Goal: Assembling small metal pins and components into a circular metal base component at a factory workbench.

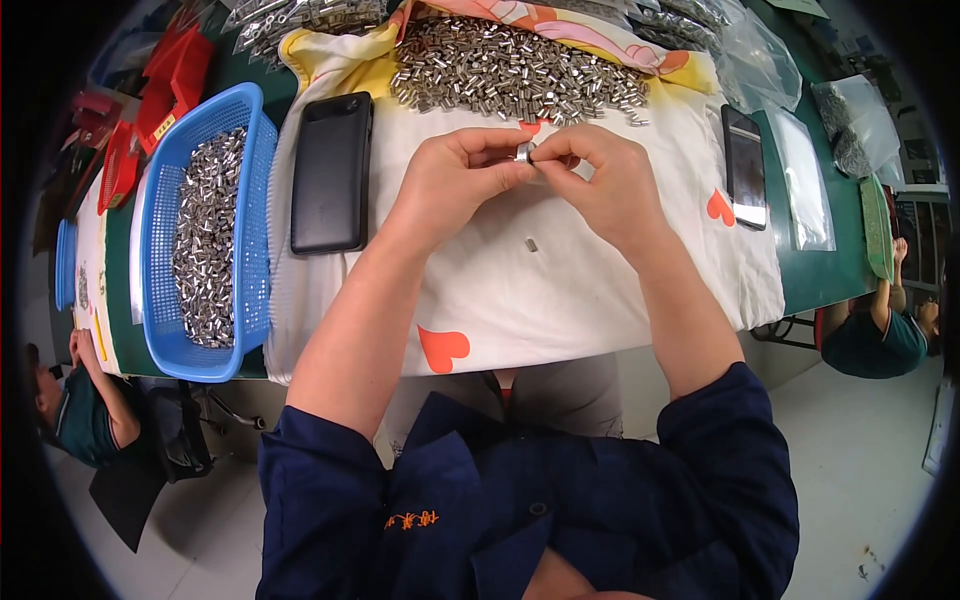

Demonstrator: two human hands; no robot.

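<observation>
Both hands meet above the white cloth (560, 290). The left hand (445, 185) and right hand (600, 185) pinch one small metal sleeve (523, 152) between their fingertips, its long axis roughly upright. A loose sleeve (531, 244) lies near, on open cloth. The sleeve heap (510, 70) lies far; the phone (332, 172) and blue basket (255, 200) sit left.

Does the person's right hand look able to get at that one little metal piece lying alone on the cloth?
Probably yes. The lone metal piece lies bare on the white cloth, just below the right hand, with nothing over it. That hand's fingers are pinching a small metal sleeve together with the left hand, though.
</observation>
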